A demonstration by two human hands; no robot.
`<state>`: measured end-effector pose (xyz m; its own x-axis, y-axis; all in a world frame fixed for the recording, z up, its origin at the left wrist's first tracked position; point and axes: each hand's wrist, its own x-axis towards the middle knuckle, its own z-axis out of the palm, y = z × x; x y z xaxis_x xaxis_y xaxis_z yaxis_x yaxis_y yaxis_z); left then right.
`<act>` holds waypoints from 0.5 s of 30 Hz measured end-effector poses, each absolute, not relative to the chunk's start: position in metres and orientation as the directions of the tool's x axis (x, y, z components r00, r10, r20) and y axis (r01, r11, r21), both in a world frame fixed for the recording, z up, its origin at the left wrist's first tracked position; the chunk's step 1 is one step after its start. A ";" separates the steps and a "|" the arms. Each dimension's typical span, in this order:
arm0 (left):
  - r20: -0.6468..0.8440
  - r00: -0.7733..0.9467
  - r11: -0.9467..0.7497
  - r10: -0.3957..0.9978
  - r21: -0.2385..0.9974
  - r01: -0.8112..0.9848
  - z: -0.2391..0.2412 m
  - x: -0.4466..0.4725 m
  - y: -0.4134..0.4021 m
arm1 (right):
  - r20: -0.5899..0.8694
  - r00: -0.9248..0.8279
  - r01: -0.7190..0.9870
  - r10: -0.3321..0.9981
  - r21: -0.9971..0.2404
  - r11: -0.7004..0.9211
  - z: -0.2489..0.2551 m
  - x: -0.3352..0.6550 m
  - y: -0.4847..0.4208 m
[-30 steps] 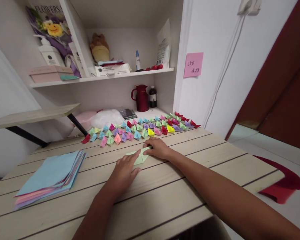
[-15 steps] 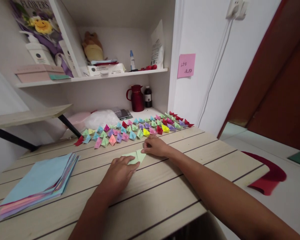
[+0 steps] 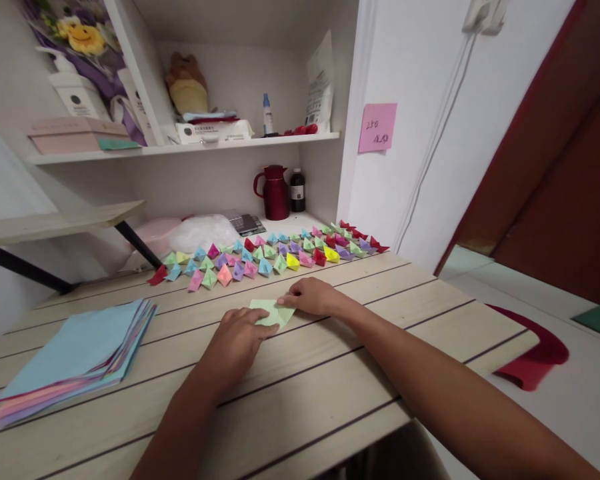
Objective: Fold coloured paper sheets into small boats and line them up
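Observation:
A light green sheet of folded origami paper (image 3: 270, 313) lies on the wooden table between my hands. My left hand (image 3: 241, 333) grips its left side, with thumb and fingers on the paper and the other fingers curled. At the upper right edge, my right hand (image 3: 311, 297) is closed, its thumb and fingertips pinching the paper. Just beyond stand several rows of small folded paper boats (image 3: 265, 267) in many colours. To the left lies a stack of coloured paper (image 3: 75, 350) with a light blue sheet on top.
A small raised shelf (image 3: 60, 223) with black legs stands at the left. Behind the boats are a clear plastic bag (image 3: 205, 232), a red jug (image 3: 276, 193) and a dark bottle (image 3: 297, 191). The table's right corner (image 3: 527, 337) is rounded.
The green paper lies more opened out between my hands. My right hand's fingers have shifted slightly left over its edge. The view has tilted a little.

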<state>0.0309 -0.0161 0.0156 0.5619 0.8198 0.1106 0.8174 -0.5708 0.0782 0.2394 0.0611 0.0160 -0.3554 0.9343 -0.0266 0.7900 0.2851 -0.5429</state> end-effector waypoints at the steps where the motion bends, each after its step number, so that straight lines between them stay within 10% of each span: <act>1: 0.118 0.559 -0.569 0.821 0.081 0.819 0.015 0.031 -0.016 | -0.041 -0.356 0.784 0.933 -0.556 0.275 0.017 0.239 0.060; 15: 0.428 0.374 -0.453 0.823 0.097 0.886 0.009 0.055 -0.019 | -0.090 -0.407 0.374 0.909 -0.924 0.076 0.007 0.220 0.045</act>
<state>0.0552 -0.0188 0.0092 0.3737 0.8227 0.4283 0.8864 -0.4528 0.0966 0.2198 0.0447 0.0066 -0.4073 0.9088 -0.0903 0.3742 0.0759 -0.9242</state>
